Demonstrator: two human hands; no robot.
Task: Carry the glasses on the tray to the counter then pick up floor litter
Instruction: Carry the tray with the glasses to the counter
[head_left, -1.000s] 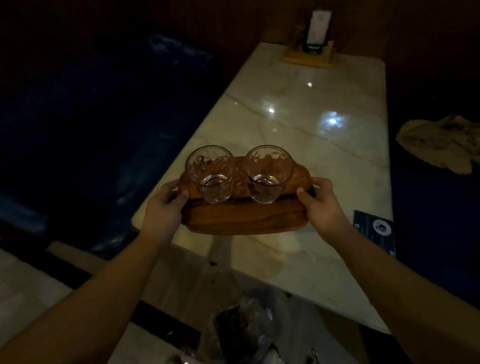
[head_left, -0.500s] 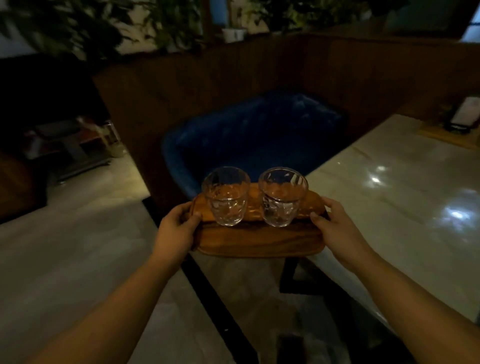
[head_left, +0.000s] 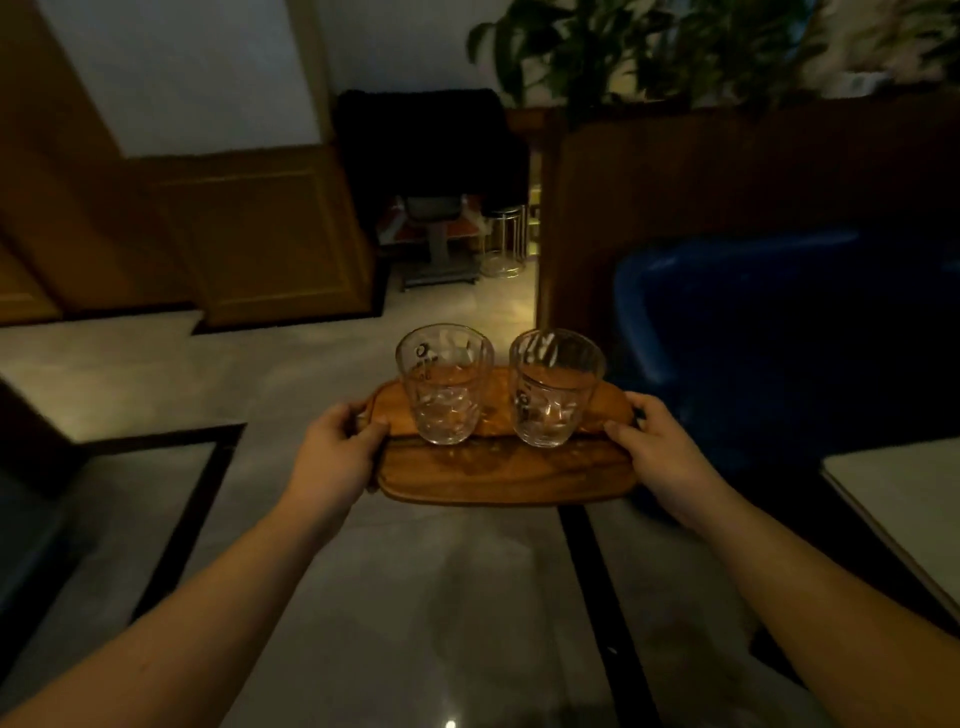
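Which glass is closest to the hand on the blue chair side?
The right glass, beside the right hand on the wooden tray. The left glass stands nearer the left hand, away from the chair.

Dim, warm-toned shot w/ grain. Brightest patch is the floor (head_left: 457, 306) beyond the grip of both hands, lit from a doorway further back. 2 glasses (head_left: 445, 384) catch faint highlights. Plants (head_left: 649, 47) at top are motion-blurred; edges bow from wide-angle lens. Small glare spot on floor near bottom edge.
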